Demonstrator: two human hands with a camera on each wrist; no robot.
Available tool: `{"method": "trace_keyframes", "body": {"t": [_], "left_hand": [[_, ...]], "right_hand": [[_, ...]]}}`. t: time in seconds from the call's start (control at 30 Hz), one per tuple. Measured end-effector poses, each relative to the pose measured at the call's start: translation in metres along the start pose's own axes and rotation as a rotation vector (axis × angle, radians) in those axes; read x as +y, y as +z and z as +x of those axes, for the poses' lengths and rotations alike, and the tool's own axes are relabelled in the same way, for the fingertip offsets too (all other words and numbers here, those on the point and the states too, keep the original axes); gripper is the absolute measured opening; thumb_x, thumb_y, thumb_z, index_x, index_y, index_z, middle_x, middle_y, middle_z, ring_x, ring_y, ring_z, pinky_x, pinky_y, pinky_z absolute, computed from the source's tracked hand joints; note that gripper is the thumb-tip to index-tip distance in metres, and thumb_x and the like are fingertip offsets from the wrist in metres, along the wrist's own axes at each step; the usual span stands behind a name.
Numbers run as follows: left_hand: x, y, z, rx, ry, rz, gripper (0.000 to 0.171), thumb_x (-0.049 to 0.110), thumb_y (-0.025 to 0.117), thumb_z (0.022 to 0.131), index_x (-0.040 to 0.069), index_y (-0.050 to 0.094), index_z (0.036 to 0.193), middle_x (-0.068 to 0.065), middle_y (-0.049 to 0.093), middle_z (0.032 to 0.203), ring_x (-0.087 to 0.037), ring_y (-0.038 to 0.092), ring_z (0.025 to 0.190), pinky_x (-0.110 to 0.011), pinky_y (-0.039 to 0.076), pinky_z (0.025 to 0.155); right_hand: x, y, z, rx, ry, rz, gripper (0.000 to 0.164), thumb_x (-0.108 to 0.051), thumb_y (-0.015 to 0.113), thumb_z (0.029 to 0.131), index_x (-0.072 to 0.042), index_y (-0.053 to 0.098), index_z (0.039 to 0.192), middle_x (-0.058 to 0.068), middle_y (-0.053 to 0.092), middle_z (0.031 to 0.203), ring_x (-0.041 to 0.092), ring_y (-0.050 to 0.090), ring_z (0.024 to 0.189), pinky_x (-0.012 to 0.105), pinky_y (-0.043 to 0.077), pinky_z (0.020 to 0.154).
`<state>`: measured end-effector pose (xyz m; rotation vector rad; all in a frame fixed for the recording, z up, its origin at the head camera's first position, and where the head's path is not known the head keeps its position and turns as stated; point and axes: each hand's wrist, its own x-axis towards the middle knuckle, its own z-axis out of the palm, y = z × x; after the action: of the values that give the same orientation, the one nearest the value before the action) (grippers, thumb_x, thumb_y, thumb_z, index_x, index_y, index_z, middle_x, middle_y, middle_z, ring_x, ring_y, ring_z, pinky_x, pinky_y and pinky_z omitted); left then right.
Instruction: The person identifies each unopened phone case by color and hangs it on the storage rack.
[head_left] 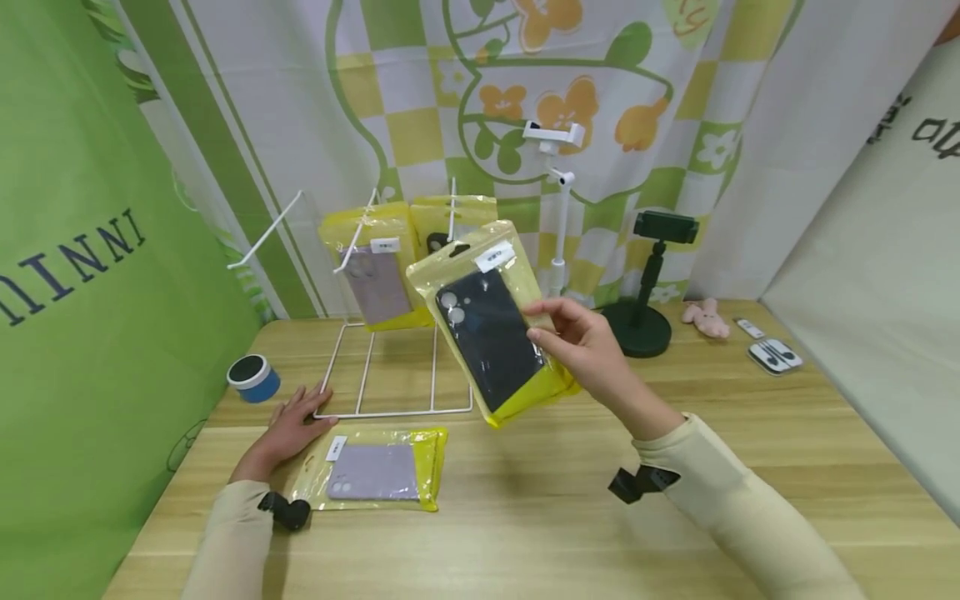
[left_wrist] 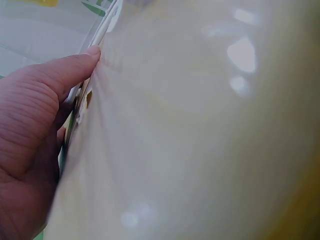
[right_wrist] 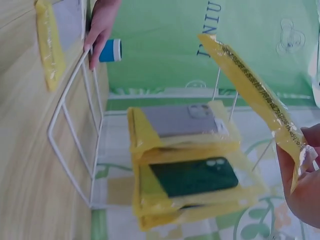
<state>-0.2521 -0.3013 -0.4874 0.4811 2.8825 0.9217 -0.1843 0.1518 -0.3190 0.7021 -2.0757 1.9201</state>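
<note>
My right hand (head_left: 581,346) pinches the lower right edge of a clear-and-yellow packaged phone case (head_left: 487,337); the case inside is black. It is held above the table, in front of a white wire rack (head_left: 397,412). My left hand (head_left: 294,425) rests on the table at the rack's front left corner, touching its base wire with fingers extended. A packaged lilac phone case (head_left: 372,471) lies flat beside that hand; its bag (left_wrist: 165,125) fills much of the left wrist view, blurred. On the rack's hooks hang a packaged lilac case (head_left: 378,287) and a packaged dark green case (right_wrist: 195,177).
A blue jar (head_left: 255,382) with a dark top stands left of the rack. Behind and right are a white phone stand (head_left: 561,225), a dark phone stand (head_left: 637,325), a pink plush toy (head_left: 706,319) and boxed earphones (head_left: 775,356). One rack hook (head_left: 266,232) is bare.
</note>
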Motion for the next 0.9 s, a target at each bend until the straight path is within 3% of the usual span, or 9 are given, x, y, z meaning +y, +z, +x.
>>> {"method": "trace_keyframes", "body": {"t": [0.13, 0.4, 0.63, 0.9], "left_hand": [[-0.001, 0.0, 0.0, 0.006, 0.005, 0.003, 0.062, 0.031, 0.057, 0.094, -0.002, 0.037, 0.142, -0.023, 0.021, 0.152, -0.051, 0.003, 0.138, -0.066, -0.006, 0.106], [-0.002, 0.0, 0.0, 0.004, 0.0, 0.001, 0.063, 0.031, 0.057, 0.094, -0.002, 0.036, 0.143, -0.023, 0.021, 0.152, -0.05, 0.003, 0.139, -0.066, -0.006, 0.106], [-0.004, 0.0, 0.001, 0.003, -0.004, 0.002, 0.063, 0.032, 0.057, 0.094, -0.002, 0.036, 0.143, -0.023, 0.021, 0.152, -0.05, 0.003, 0.139, -0.065, -0.006, 0.106], [-0.005, 0.001, 0.002, 0.0, -0.011, 0.006, 0.064, 0.035, 0.057, 0.094, 0.0, 0.036, 0.143, -0.022, 0.02, 0.153, -0.049, 0.003, 0.139, -0.065, -0.007, 0.106]], "right_hand": [[-0.004, 0.01, 0.008, 0.002, -0.027, 0.007, 0.024, 0.009, 0.059, 0.087, 0.011, 0.058, 0.111, -0.002, 0.06, 0.099, 0.011, 0.034, 0.059, 0.018, 0.038, 0.053], [0.007, 0.023, 0.023, 0.092, 0.038, 0.004, 0.024, 0.008, 0.06, 0.087, 0.012, 0.059, 0.111, 0.005, 0.06, 0.102, 0.008, 0.039, 0.064, 0.016, 0.039, 0.056], [0.025, 0.032, 0.046, 0.169, 0.139, -0.044, 0.025, 0.001, 0.062, 0.088, 0.005, 0.061, 0.113, 0.0, 0.054, 0.085, 0.007, 0.037, 0.06, 0.015, 0.034, 0.051], [0.038, 0.038, 0.064, 0.221, 0.136, -0.061, 0.023, 0.005, 0.062, 0.086, 0.008, 0.06, 0.109, 0.012, 0.061, 0.097, 0.006, 0.038, 0.066, 0.015, 0.033, 0.059]]}}
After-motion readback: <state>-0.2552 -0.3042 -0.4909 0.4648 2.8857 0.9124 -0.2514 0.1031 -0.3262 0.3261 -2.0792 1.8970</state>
